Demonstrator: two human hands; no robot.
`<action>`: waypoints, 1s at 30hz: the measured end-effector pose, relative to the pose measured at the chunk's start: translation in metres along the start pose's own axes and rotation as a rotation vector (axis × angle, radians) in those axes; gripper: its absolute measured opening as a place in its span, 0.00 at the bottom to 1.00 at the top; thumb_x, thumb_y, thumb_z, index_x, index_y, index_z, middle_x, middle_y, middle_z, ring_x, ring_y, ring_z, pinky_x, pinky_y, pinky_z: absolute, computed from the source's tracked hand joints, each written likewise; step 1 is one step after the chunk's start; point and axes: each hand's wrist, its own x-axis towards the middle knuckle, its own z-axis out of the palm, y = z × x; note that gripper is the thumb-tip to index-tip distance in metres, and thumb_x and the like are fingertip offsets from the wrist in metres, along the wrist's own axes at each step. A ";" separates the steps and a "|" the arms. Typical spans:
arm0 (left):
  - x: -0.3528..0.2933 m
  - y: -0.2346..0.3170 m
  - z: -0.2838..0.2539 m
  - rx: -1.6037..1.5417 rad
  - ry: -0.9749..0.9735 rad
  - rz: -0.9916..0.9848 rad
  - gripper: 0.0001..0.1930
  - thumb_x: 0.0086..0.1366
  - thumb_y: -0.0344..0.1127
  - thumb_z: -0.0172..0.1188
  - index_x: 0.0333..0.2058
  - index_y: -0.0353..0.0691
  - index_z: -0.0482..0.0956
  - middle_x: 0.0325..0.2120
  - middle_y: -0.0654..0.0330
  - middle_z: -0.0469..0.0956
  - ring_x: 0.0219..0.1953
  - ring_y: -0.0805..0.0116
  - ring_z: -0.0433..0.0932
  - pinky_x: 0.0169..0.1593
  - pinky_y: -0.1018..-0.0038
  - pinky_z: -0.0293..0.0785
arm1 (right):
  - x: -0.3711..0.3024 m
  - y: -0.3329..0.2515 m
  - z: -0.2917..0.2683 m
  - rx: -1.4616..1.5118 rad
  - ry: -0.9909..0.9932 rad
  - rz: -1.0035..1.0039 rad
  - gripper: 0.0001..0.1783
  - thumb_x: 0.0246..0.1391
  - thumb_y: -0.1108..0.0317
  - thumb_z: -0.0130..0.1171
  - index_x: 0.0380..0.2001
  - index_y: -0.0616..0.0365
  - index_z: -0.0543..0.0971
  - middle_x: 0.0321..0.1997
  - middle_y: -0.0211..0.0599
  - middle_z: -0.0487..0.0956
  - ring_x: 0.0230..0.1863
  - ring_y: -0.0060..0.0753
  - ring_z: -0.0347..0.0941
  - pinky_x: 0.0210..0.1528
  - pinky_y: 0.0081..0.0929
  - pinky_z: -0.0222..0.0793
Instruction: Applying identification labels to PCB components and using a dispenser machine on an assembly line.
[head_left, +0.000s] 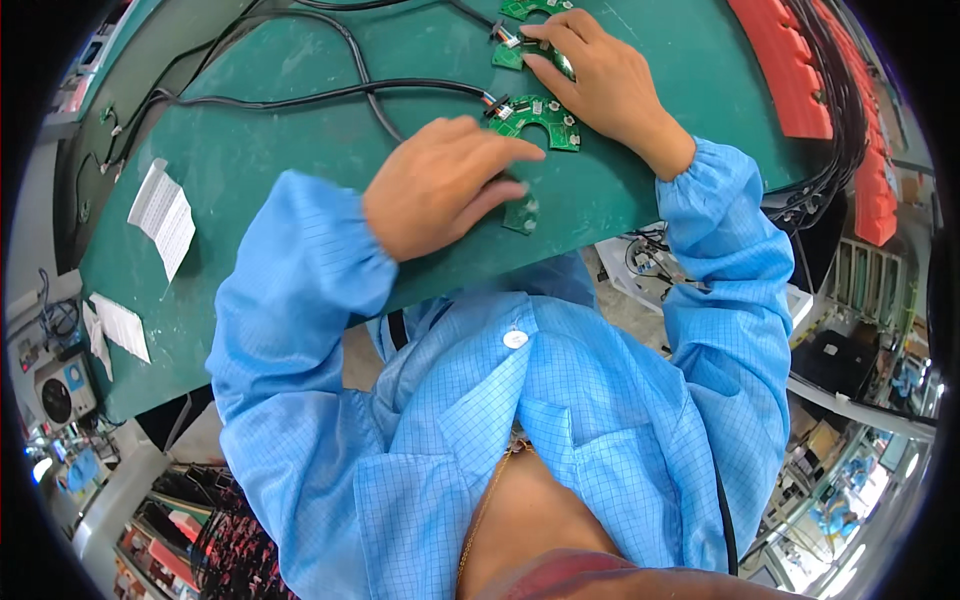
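Observation:
My left hand [440, 185], slightly blurred, hovers over the near part of the green table [290, 130]. Its thumb and forefinger are apart, with nothing visible between them. Just past the fingertips lies a curved green circuit board [560, 125] with a black cable plugged into its left end. A small greenish piece [521, 214], too blurred to name, shows below the left thumb. Farther off, my right hand [600, 85] curls its thumb and forefinger around a second green circuit board [508, 56], also cabled. The hand partly covers that board.
Black cables [350, 95] run across the table from the left. Torn printed paper [165, 222] and more paper scraps [122, 328] lie at the left. Red foam holders [785, 70] with a bundle of black cables [845, 110] line the right edge.

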 end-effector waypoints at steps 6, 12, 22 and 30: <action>0.002 -0.002 0.023 0.295 0.259 0.089 0.11 0.50 0.41 0.65 0.31 0.45 0.77 0.38 0.62 0.73 0.42 0.61 0.72 0.46 0.66 0.67 | 0.002 -0.002 -0.001 -0.006 0.009 0.022 0.16 0.55 0.64 0.57 0.48 0.47 0.76 0.48 0.35 0.74 0.43 0.42 0.74 0.39 0.32 0.72; -0.063 -0.033 -0.106 0.536 0.542 -0.238 0.11 0.54 0.30 0.62 0.38 0.41 0.79 0.40 0.59 0.78 0.45 0.61 0.75 0.51 0.67 0.68 | -0.002 0.001 -0.009 -0.008 0.047 -0.008 0.15 0.57 0.61 0.55 0.48 0.48 0.76 0.47 0.35 0.74 0.39 0.39 0.75 0.37 0.31 0.71; -0.243 -0.117 -0.181 0.189 0.725 -1.085 0.29 0.58 0.39 0.64 0.56 0.36 0.66 0.47 0.57 0.74 0.45 0.70 0.72 0.49 0.74 0.67 | -0.003 0.003 -0.018 -0.110 0.086 -0.086 0.15 0.58 0.65 0.54 0.48 0.51 0.77 0.51 0.36 0.74 0.51 0.41 0.69 0.52 0.35 0.62; -0.131 0.037 -0.093 -0.270 0.910 -0.801 0.07 0.61 0.31 0.60 0.34 0.33 0.76 0.27 0.66 0.73 0.31 0.81 0.67 0.36 0.84 0.61 | -0.017 -0.025 -0.038 0.277 0.142 -0.076 0.13 0.55 0.71 0.56 0.44 0.56 0.79 0.45 0.40 0.77 0.46 0.38 0.73 0.49 0.31 0.67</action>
